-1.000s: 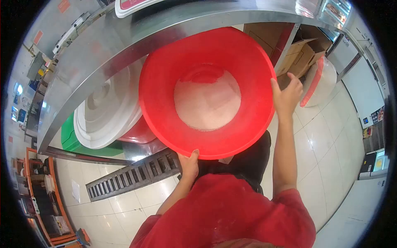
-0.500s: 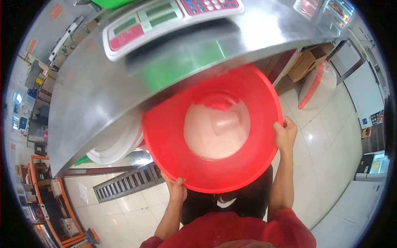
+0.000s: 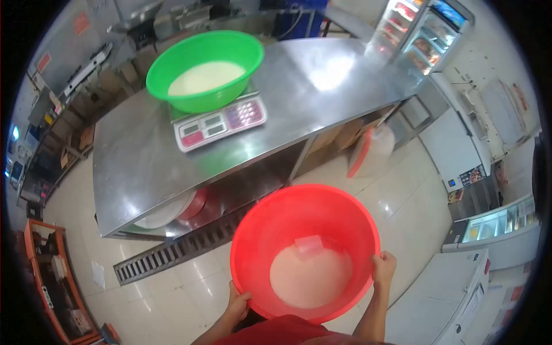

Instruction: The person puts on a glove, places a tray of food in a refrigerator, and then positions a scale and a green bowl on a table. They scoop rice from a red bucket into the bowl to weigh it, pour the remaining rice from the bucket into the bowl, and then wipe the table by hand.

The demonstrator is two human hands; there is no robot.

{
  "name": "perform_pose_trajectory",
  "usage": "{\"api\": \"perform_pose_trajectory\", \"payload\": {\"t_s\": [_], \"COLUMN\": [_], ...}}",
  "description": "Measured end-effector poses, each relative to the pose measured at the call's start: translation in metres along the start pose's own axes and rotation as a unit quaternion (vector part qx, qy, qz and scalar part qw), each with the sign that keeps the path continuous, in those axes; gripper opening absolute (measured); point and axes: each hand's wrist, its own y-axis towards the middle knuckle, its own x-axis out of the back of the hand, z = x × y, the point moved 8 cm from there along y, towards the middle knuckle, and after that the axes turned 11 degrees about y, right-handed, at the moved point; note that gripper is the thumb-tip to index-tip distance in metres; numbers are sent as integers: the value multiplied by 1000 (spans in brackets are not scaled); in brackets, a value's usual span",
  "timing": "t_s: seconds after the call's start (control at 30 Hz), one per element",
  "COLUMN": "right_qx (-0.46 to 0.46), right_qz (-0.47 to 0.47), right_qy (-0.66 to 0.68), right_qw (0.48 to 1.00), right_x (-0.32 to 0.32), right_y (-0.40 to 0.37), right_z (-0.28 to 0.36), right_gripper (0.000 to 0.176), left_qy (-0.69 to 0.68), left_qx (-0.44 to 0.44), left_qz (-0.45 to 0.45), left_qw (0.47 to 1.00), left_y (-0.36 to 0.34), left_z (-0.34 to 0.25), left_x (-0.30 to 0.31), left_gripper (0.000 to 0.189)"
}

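Observation:
A large red basin [image 3: 253, 253] is held between my two hands, tilted towards me, in front of my body. Pale, fine-grained contents [image 3: 310, 282] lie at its bottom, and a small translucent cup or scoop [image 3: 309, 245] rests on them. My left hand [image 3: 238, 302] is closed on the basin's near left rim. On the right side, my right hand [image 3: 383, 267] grips the rim with the thumb on top. Beyond the basin, a green basin [image 3: 201, 102] with similar pale contents stands on a white and pink digital scale [image 3: 221, 122].
The scale sits on a steel table [image 3: 287, 121], whose lower shelf holds white and red tubs [image 3: 167, 214]. A floor drain grate [image 3: 172, 250] runs along its base. A pale sack [image 3: 374, 150] stands at the right, with white freezers [image 3: 440, 293] nearer me. An orange rack [image 3: 34, 253] is at left.
The red basin has come out from beside the table edge, back towards my body, with both hands still on its rim. My view has lifted, bringing the whole scale and green basin into sight.

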Motion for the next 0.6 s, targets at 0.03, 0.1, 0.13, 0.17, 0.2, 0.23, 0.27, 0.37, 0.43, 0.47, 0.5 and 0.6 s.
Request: {"api": "perform_pose_trajectory", "payload": {"t_s": [0.03,0.1,0.13,0.17,0.2,0.23,0.27,0.37,0.43,0.47,0.5,0.6], "right_qx": [7,47,72,70,78,84,101,119,127,141,156,185], "right_qz": [-7,-65,-97,-108,-132,-154,-142,-169,-150,-170,-186,-148], "right_qy": [12,12,15,21,67,111,121,190,255,343,427,516], "right_qw": [1000,997,993,991,986,978,977,960,947,913,871,823], "right_x": [27,108,145,177,210,242,266,302,312,310,309,296], "right_y": [3,-16,-25,-35,-43,-51,-53,-85,-85,-89,-88,-58], "right_z": [1,-7,-7,-9,-10,-13,-19,6,11,32,49,91], "right_gripper": [12,17,20,20,19,19,20,20,19,21,24,34], "left_qy": [30,72,84,96,102,117,133,175,185,193,191,184], "left_qx": [-2,21,0,-22,-22,-51,-77,-72,-83,-83,-88,-122], "left_qz": [41,73,118,167,179,205,227,261,305,311,316,330], "left_qw": [999,995,990,981,978,970,962,947,931,927,925,918], "left_y": [4,-32,-44,-52,-54,-56,-62,-75,-88,-89,-89,-80], "left_z": [3,29,20,9,7,4,0,-31,-53,-61,-71,-100], "left_x": [-24,-45,-79,-110,-131,-151,-168,-218,-252,-264,-274,-301], "left_gripper": [84,84,82,81,81,80,79,79,78,75,75,71]}}
